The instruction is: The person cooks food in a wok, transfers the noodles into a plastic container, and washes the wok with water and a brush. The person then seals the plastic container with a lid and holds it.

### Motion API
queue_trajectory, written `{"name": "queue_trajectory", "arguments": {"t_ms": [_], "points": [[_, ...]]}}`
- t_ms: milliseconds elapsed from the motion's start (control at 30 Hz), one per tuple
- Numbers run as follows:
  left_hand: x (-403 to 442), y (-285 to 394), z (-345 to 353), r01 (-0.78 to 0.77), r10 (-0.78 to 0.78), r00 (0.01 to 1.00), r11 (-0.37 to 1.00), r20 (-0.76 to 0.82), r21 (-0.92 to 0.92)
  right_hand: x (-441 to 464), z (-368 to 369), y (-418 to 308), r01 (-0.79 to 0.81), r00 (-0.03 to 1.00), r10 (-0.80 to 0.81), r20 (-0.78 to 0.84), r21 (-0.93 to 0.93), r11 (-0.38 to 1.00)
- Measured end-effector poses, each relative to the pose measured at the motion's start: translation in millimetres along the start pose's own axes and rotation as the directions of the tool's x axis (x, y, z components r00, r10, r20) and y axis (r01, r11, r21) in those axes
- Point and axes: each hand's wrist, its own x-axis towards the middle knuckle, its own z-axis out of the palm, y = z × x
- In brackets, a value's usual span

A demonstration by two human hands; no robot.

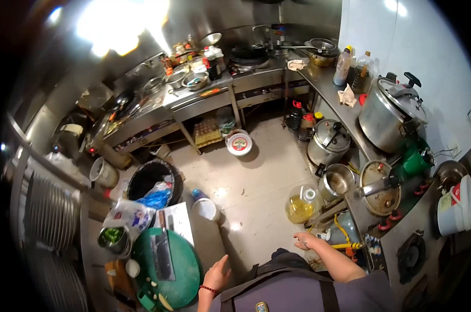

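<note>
Near the right edge of a round green cutting board (186, 260) is my left hand (216, 274), a red bead bracelet on its wrist. Its fingers are partly spread and nothing shows in them. A cleaver (163, 255) lies flat on the board, with some pale pieces near the lower edge. My right hand (307, 241) hangs over the floor, below a large plastic jug of yellow oil (300, 206) and left of some yellow pipes. Its fingers look loosely extended, and I see nothing held.
A black-lined bin (153, 182), a white bucket (207, 209) and a lidded tub (239, 143) stand on the tiled floor. Stoves line the back. Pressure cookers (393, 112) and bottles occupy the right shelves. Stacked plates (51, 213) fill the left rack.
</note>
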Motion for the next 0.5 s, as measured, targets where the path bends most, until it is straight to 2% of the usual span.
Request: {"name": "queue_trajectory", "arguments": {"t_ms": [67,133,200,233,267,333,367,400,500], "points": [[41.2,5.0,-1.1,0.023,-0.024,1.000,0.992,-0.006,-0.127,33.9,-26.8,29.2,0.033,0.999,-0.033,0.005,-0.040,0.999],[77.7,13.2,-8.2,0.015,-0.017,1.000,0.990,-0.011,-0.137,64.9,-62.7,31.8,0.005,1.000,-0.005,0.011,-0.024,1.000],[115.7,3.0,-14.8,0.042,-0.041,0.999,0.991,0.015,-0.127,96.0,-108.4,18.5,-0.039,0.995,0.038,0.087,0.007,0.999],[135.2,-1.6,-21.5,0.116,-0.108,0.992,0.985,0.071,-0.128,113.1,-120.1,14.3,-0.048,0.995,0.047,0.087,0.009,0.999],[154.5,-11.5,-26.5,0.112,-0.103,0.992,0.985,0.079,-0.130,130.4,-129.2,10.4,-0.003,0.997,0.000,0.082,0.027,1.000],[197.8,-35.0,-41.7,0.112,-0.103,0.977,0.993,0.185,-0.040,167.5,-148.0,2.2,0.026,0.997,-0.030,0.070,0.056,0.998],[226.8,-47.5,-48.7,0.103,-0.094,0.976,0.994,0.196,-0.039,186.9,-159.7,-2.2,-0.028,0.994,0.004,0.110,0.218,0.976],[261.9,-53.7,-61.3,0.079,-0.087,0.969,0.996,0.233,0.046,203.0,-170.4,-7.3,-0.085,0.988,0.029,0.153,0.371,0.925],[367.6,-57.8,-109.2,0.023,-0.077,0.954,0.982,0.288,0.186,233.5,-215.5,-19.4,-0.206,0.974,0.160,0.157,0.344,0.916]]}}
